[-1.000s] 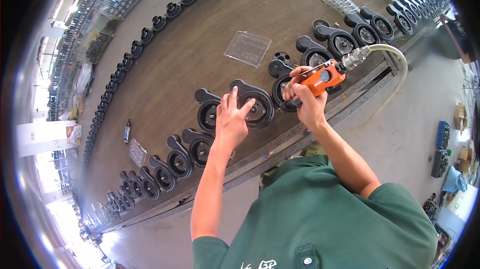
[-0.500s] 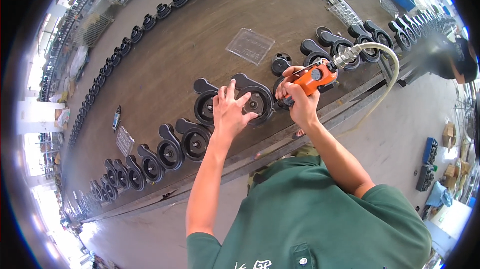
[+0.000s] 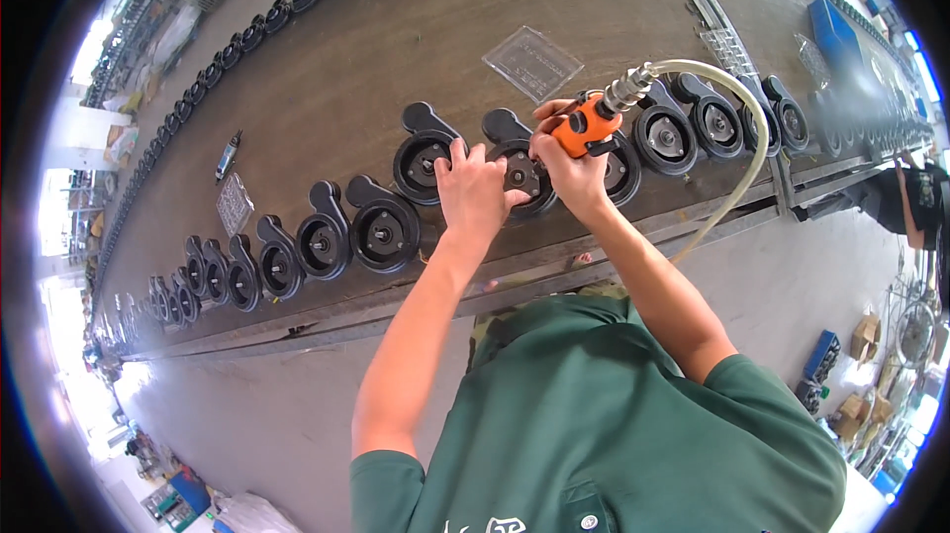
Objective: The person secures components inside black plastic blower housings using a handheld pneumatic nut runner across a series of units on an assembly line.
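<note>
My right hand (image 3: 574, 165) is wrapped around an orange air-powered hand tool (image 3: 586, 125), with a metal coupling and a pale hose (image 3: 749, 152) at its top. The tool's working end, mostly hidden by my fingers, is over a black wheel-shaped part (image 3: 522, 177) with a paddle-like arm. My left hand (image 3: 475, 198) spreads over the gap between that part and a similar one (image 3: 426, 165) on its left. Its fingertips touch the left part's rim and its thumb reaches the other part. Another such part (image 3: 620, 172) is partly covered by my right hand.
Several more black wheel-shaped parts (image 3: 384, 234) line the near edge of the long brown work table (image 3: 376, 88). A clear plastic plate (image 3: 533, 62) lies beyond my hands; a blue-grey tool (image 3: 229, 156) lies to the left. A blue bin (image 3: 834, 36) is far right.
The orange tool has come leftward, closer to my left hand and over the wheel-shaped part beside its thumb. My left hand stays spread at the same two parts. The whole view has shifted.
</note>
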Motion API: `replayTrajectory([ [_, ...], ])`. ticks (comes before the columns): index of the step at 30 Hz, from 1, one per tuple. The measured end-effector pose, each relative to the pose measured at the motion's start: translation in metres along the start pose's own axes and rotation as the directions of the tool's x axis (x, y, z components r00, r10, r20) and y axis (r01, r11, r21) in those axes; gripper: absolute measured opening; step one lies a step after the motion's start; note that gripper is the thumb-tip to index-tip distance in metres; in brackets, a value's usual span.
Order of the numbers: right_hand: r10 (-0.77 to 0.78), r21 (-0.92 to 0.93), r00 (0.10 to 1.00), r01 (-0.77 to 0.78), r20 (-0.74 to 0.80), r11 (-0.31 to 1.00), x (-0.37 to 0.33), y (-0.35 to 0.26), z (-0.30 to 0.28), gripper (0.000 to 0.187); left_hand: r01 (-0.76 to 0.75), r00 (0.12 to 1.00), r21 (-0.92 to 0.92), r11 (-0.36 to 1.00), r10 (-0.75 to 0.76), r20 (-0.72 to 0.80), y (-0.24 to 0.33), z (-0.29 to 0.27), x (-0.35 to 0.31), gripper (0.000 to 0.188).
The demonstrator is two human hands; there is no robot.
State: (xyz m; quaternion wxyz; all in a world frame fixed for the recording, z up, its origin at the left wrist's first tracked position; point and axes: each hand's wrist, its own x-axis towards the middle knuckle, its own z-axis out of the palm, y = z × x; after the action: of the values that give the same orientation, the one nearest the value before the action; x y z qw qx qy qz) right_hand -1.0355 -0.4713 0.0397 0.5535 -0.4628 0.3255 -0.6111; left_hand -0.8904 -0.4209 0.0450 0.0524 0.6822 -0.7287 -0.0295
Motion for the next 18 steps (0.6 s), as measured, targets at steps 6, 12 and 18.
replayTrajectory([
  [6, 0.013, -0.006, 1.0, -0.013, 0.025, 1.0, 0.001, 0.006, 0.002, 0.02, -0.011, 0.998, 0.06, 0.998, 0.008, 0.056, 0.001, 0.0, 0.002, 0.047],
  [12, -0.037, 0.03, 0.999, 0.036, 0.028, 0.999, 0.017, 0.008, 0.002, 0.02, 0.045, 0.994, 0.083, 0.996, -0.052, 0.091, 0.01, 0.002, 0.004, 0.041],
  [18, -0.061, 0.024, 0.998, 0.06, 0.032, 0.998, 0.033, 0.011, 0.006, 0.019, 0.059, 0.993, 0.075, 0.995, -0.066, 0.096, 0.01, 0.001, 0.004, 0.039],
])
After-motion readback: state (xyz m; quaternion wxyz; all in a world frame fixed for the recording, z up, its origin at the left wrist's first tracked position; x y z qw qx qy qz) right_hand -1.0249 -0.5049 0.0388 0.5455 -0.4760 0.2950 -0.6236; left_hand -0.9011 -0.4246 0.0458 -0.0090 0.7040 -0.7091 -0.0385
